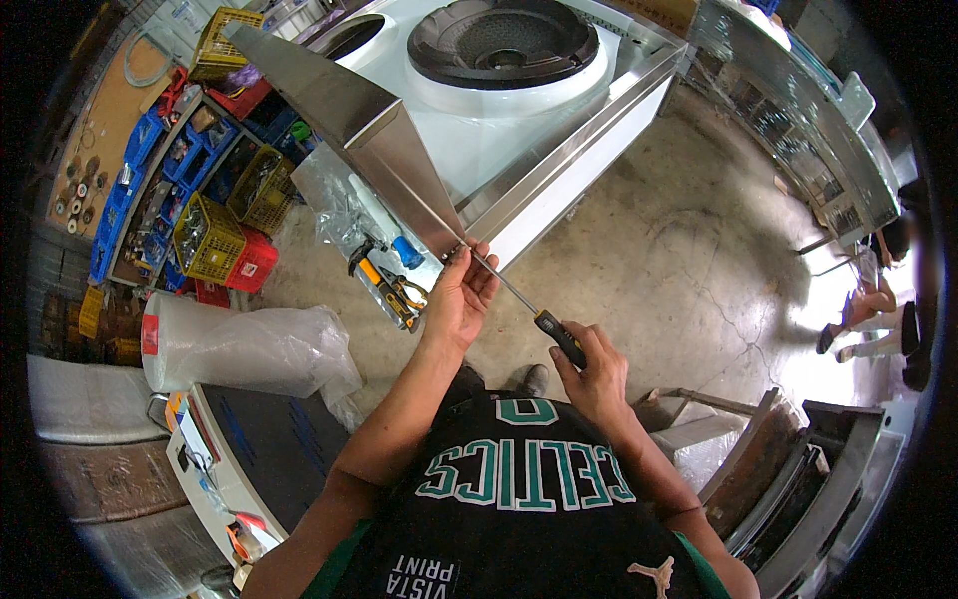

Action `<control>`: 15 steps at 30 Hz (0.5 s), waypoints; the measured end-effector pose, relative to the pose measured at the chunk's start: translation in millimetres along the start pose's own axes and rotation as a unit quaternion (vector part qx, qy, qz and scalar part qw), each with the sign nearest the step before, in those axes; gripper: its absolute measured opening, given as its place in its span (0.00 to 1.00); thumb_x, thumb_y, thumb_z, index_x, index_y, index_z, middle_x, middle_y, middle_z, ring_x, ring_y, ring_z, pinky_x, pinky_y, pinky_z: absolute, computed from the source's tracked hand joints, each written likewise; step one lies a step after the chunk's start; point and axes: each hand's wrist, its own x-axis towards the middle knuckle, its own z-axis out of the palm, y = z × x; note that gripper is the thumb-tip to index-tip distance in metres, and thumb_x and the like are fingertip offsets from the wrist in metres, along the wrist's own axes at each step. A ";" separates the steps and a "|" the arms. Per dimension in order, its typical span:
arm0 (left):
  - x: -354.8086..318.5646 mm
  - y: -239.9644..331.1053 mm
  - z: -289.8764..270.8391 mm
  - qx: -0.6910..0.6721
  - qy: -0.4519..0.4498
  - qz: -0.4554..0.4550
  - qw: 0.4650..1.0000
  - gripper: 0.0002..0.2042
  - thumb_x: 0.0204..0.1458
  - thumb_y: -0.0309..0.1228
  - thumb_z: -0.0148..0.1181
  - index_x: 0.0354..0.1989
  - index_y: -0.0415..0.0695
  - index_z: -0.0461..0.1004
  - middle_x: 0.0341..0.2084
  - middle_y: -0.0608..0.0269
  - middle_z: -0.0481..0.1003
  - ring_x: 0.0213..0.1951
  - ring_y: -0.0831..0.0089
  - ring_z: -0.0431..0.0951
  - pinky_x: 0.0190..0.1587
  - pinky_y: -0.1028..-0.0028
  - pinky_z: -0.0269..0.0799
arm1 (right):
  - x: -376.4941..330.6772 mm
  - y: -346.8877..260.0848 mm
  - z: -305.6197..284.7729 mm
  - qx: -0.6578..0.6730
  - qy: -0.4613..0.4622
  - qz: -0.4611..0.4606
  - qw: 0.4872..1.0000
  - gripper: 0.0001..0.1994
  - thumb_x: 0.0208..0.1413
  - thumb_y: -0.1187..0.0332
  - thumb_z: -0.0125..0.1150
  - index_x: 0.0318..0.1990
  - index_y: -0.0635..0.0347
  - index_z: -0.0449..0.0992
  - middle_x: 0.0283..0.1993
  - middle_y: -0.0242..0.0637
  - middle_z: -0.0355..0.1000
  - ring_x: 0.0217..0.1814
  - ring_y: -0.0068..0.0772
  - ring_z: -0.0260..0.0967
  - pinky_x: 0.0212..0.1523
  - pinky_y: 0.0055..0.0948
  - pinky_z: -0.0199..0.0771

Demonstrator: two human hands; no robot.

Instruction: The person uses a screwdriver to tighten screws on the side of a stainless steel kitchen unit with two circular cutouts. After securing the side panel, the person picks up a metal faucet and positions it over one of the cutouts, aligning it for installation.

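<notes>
My right hand (596,371) grips the black and yellow handle of a long screwdriver (523,303). Its thin shaft runs up and to the left to the lower corner of a folded stainless steel panel (351,118). My left hand (461,295) pinches that corner right where the screwdriver tip meets it. The panel stands on edge and leans against a white and steel stove unit (559,150) with a round black burner (497,42) on top.
Yellow, red and blue crates (215,235) of parts fill shelves at the left. Loose hand tools (391,290) lie on the concrete floor beside plastic wrap (254,349). A steel bench (798,110) stands at the right, metal frames (788,479) at the lower right. Other people's legs (863,319) show at the far right.
</notes>
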 end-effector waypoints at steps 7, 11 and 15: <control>2.3 -0.9 -3.9 -0.028 -0.032 0.003 0.999 0.08 0.66 0.35 0.56 0.49 0.49 0.75 0.43 0.68 0.81 0.47 0.72 0.83 0.41 0.69 0.86 | 0.2 2.8 2.5 -0.036 0.041 -0.054 0.997 0.17 0.52 0.69 0.70 0.50 0.59 0.78 0.34 0.41 0.73 0.31 0.42 0.75 0.31 0.37 0.75; 4.0 0.8 -2.5 -0.025 -0.029 -0.001 0.999 0.08 0.66 0.36 0.56 0.49 0.49 0.75 0.43 0.67 0.81 0.47 0.72 0.82 0.41 0.69 0.86 | 1.2 4.2 5.4 0.008 0.023 -0.008 1.000 0.14 0.57 0.69 0.66 0.50 0.63 0.78 0.30 0.39 0.72 0.29 0.39 0.75 0.30 0.36 0.75; -5.0 0.9 6.4 -0.004 -0.025 -0.010 1.000 0.09 0.67 0.35 0.53 0.50 0.48 0.75 0.43 0.66 0.80 0.47 0.72 0.82 0.41 0.71 0.84 | 10.8 16.1 0.2 0.436 -0.127 0.270 0.849 0.14 0.65 0.63 0.58 0.49 0.64 0.75 0.27 0.34 0.70 0.21 0.26 0.65 0.22 0.27 0.64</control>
